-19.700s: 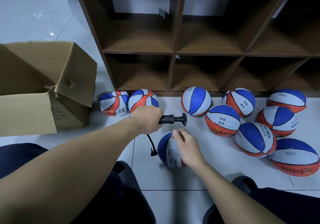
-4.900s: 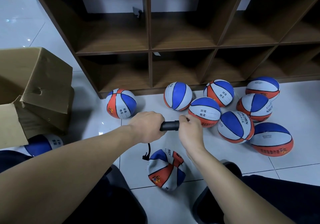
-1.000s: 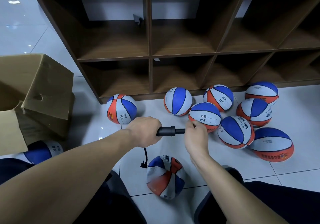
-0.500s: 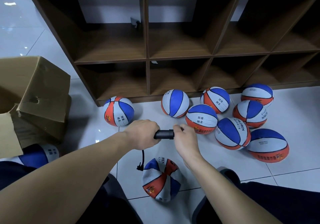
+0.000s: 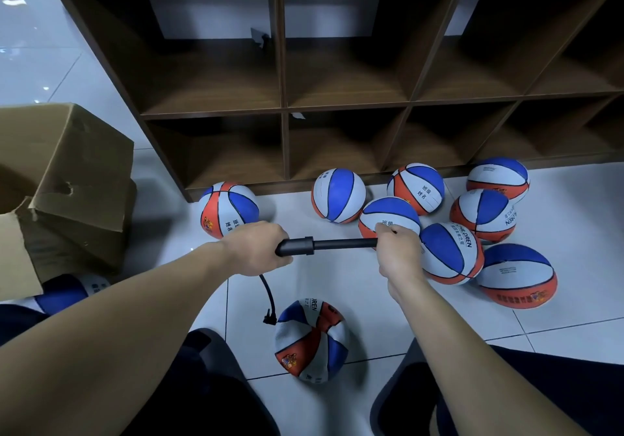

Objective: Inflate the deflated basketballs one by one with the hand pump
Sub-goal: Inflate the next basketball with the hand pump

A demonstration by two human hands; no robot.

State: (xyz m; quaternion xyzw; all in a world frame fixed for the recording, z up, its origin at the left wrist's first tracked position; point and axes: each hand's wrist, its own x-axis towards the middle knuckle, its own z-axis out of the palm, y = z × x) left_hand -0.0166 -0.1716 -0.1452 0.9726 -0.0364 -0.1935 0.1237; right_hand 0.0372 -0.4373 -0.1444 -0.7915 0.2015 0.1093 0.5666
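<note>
Left hand [image 5: 256, 250] grips the black pump [image 5: 297, 246] barrel; right hand [image 5: 396, 250] curls round its handle, rod drawn out. Its hose [image 5: 266, 295] runs down to a wrinkled, deflated basketball [image 5: 312, 341] on the floor – lettering "DREN" shows. A neighbouring ball [image 5: 450, 253] reads "CHILDREN".

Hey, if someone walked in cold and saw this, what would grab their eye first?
Probably the two hands at centre: the left hand grips the black pump barrel while the right hand holds its handle, rod pulled out. Just below, a crumpled, half-flat basketball lies on the white tile floor, joined to the pump by a thin black hose. To the right, a cluster of round basketballs sits before the empty brown shelf.
</note>
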